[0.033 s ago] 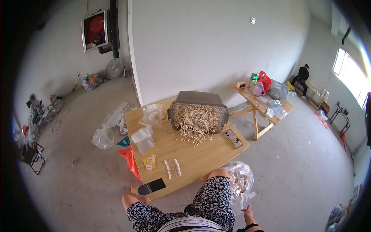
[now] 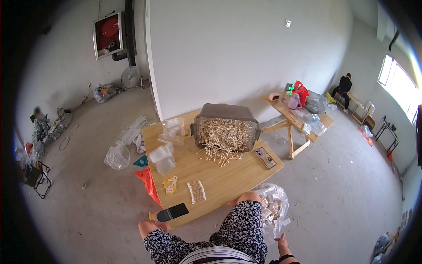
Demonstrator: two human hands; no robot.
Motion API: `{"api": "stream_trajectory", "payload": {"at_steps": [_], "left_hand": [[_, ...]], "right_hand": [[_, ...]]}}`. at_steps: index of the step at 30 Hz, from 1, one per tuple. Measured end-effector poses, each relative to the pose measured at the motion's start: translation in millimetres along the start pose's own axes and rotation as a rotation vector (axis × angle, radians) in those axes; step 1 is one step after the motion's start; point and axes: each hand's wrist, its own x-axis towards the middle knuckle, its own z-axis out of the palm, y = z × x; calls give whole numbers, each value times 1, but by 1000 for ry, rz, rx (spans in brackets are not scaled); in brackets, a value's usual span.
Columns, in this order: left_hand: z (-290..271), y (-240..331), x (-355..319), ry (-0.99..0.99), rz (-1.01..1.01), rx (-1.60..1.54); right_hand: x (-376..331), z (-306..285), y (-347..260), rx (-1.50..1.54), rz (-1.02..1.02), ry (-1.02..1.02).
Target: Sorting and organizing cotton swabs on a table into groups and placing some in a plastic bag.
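My right hand (image 2: 282,245) hangs low at the right of my lap, fingers apart and holding nothing visible. Just beyond it, a clear plastic bag (image 2: 281,198) of small packed bundles rests against my right knee. My left hand does not show. On the wooden table (image 2: 228,180) before me, a grey translucent bin (image 2: 226,111) lies on its side, cotton swabs (image 2: 224,136) spilling from its mouth. A short row of swabs (image 2: 196,192) lies nearer me, beside yellow-and-white labels (image 2: 170,185). At the near left corner is a flat black piece (image 2: 172,213).
Clear plastic bags (image 2: 161,157) lie along the table's left side, and a phone (image 2: 266,158) at its right. A red bag (image 2: 148,185) hangs off the left edge. A second table (image 2: 288,115) with bags stands at the back right. Another person (image 2: 344,88) sits far right.
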Motion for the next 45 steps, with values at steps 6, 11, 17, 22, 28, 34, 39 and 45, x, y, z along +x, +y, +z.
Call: {"api": "stream_trajectory", "payload": {"at_steps": [6,11,17,22,28,34,39,45], "left_hand": [[-5,0,0,-18,25,23],[-7,9,-6,55,-35,-57],[24,-21,21,130,-102,-123],[5,2,-1,130,-14,-24],[-10,6,-6,69,-33,-15],[2,-1,-1,15,-44,-1],[19,-14,18,-27,17,80],[24,-76,12,-6,19,-66]], "right_hand": [[1,1,3,11,-9,7],[3,0,7,-43,-57,4],[4,9,-2,-5,-34,-1],[2,5,2,15,-13,14],[11,9,6,7,15,-15],[-4,8,-6,-62,-52,-21],[0,4,-6,-109,-74,-32],[10,6,-18,-161,-148,-53]]}}
